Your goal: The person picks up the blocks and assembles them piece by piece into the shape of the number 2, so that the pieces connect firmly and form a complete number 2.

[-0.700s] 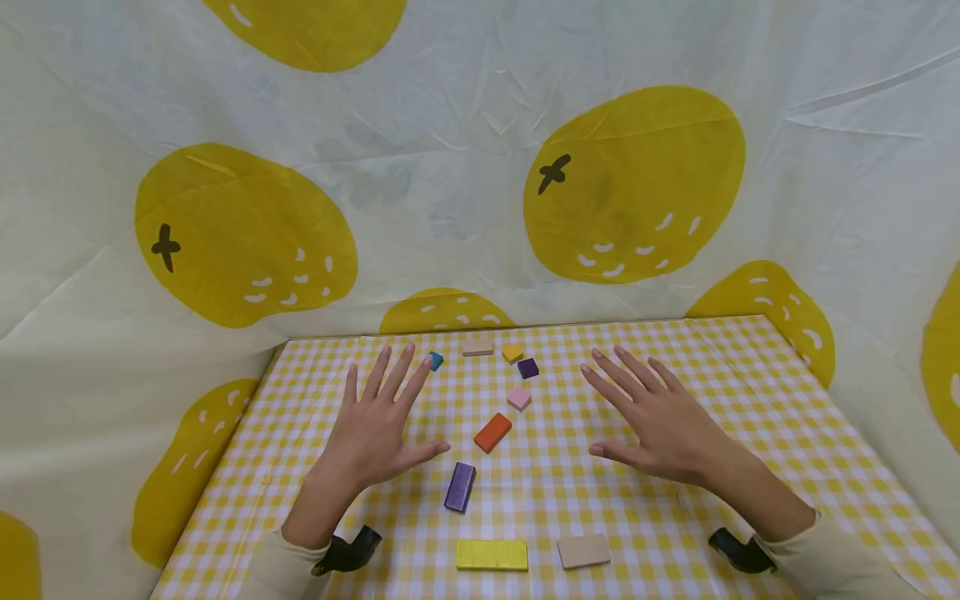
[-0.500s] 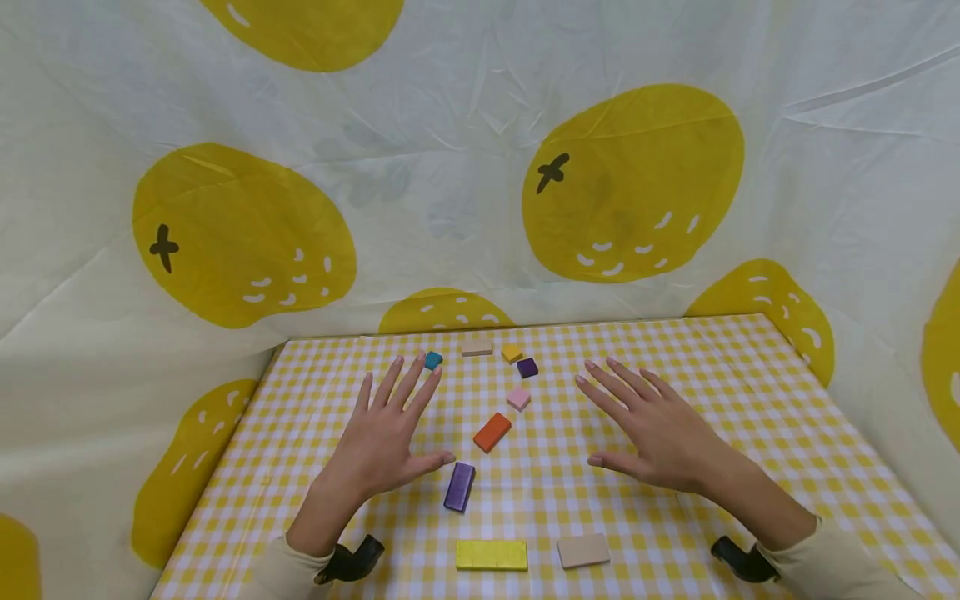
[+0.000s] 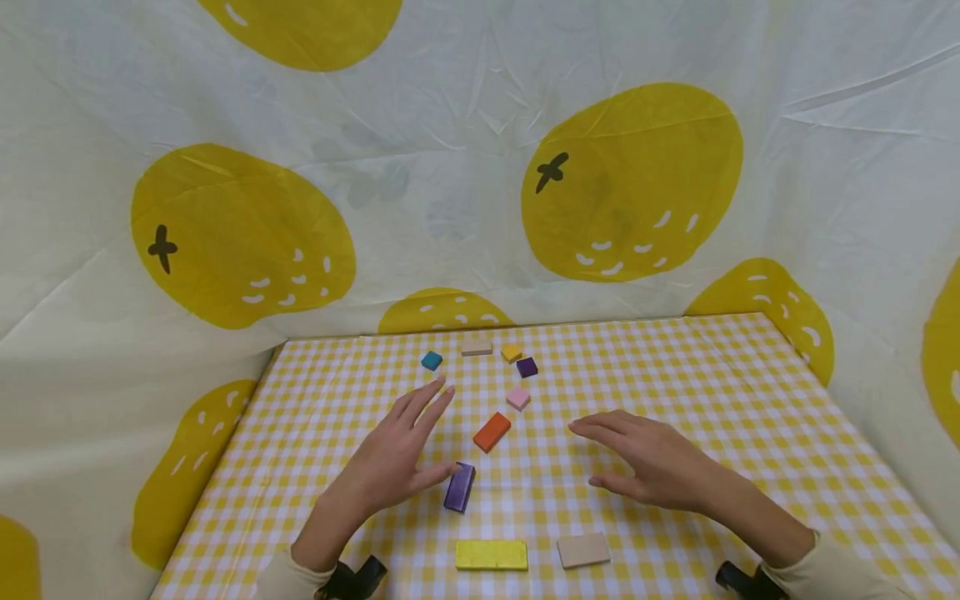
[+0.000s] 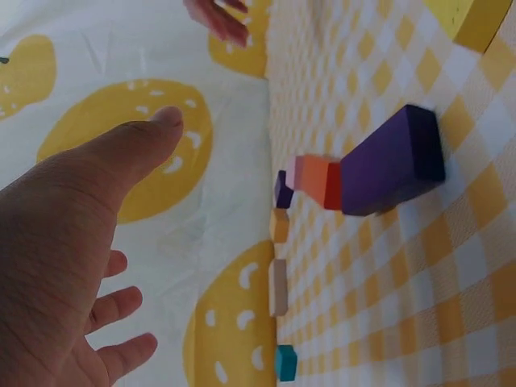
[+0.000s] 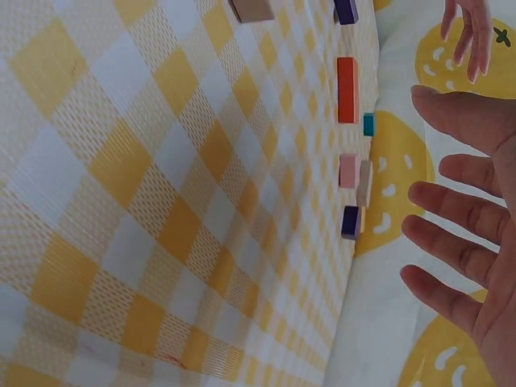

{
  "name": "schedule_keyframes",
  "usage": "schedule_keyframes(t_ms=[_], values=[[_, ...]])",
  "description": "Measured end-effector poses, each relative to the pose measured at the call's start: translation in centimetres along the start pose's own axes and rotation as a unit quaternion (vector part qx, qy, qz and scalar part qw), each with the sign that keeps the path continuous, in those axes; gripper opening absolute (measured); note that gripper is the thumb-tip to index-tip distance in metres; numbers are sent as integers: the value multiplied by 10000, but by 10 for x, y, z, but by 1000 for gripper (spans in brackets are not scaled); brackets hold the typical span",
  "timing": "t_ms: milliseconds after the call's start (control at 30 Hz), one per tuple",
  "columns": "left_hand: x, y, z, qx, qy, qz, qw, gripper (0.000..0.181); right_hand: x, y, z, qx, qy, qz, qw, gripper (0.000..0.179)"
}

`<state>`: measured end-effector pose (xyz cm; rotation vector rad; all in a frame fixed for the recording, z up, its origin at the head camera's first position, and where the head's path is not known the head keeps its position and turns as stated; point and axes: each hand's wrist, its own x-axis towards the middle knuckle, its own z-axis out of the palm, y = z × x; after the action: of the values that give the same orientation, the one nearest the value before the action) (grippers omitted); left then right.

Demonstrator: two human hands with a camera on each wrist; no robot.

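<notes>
My left hand [image 3: 393, 454] hovers over the left part of the table with fingers extended and holds nothing. Its thumb tip overlaps the purple block [image 3: 461, 489] in the head view; the left wrist view shows the hand raised above the cloth, apart from that block. On the other side, my right hand [image 3: 652, 458] hangs in the air, palm down, fingers slightly bent and nothing in its grasp. Between the hands lie an orange block [image 3: 492, 432] and a small pink block [image 3: 518, 398]. Nearer to me are a long yellow block [image 3: 491, 555] and a beige block [image 3: 583, 551].
Toward the back of the checked tablecloth [image 3: 675, 367] lie a teal block [image 3: 432, 361], another beige block [image 3: 476, 347], a small orange-yellow block [image 3: 512, 352] and a dark purple block [image 3: 527, 367]. A fruit-print curtain [image 3: 435, 167] rises behind the table.
Both hands have come lower and toward me, the left also shifting right. Their spread fingers have drawn closer together. The teal block, partly covered before, now shows fully. The blocks have stayed put.
</notes>
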<state>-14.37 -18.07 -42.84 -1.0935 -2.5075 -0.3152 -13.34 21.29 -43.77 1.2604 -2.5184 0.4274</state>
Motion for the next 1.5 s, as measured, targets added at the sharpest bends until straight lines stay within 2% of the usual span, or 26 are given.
schedule_keyframes(t_ms=[133,267,433,600,767,900,1100,1333,1500], values=[[-3,5,2,-657,22,-14,9978,97,-4,-3,3,457,-226,184,9985,61],[-7,11,5,-1065,-74,-68,9943,96,-6,-7,5,1007,-541,342,9929,59],[-12,20,11,-1424,-342,-215,9890,96,-7,-11,9,1839,-901,529,9774,59],[-19,29,18,-1909,-680,-357,9786,89,-11,-15,16,2429,-1062,479,9630,56],[-23,36,24,-2326,-799,-257,9689,79,-16,-18,24,2384,-1173,377,9633,58],[-25,41,27,-2420,-874,-152,9662,72,-20,-20,29,2333,-1263,371,9635,53],[-26,51,32,-2513,-853,159,9640,67,-23,-26,33,2073,-1338,360,9684,43],[-32,63,39,-2476,-1297,35,9601,64,-25,-31,35,1811,-1217,118,9758,44],[-34,68,46,-2351,-1349,276,9622,61,-26,-34,36,1797,-1232,38,9760,47]])
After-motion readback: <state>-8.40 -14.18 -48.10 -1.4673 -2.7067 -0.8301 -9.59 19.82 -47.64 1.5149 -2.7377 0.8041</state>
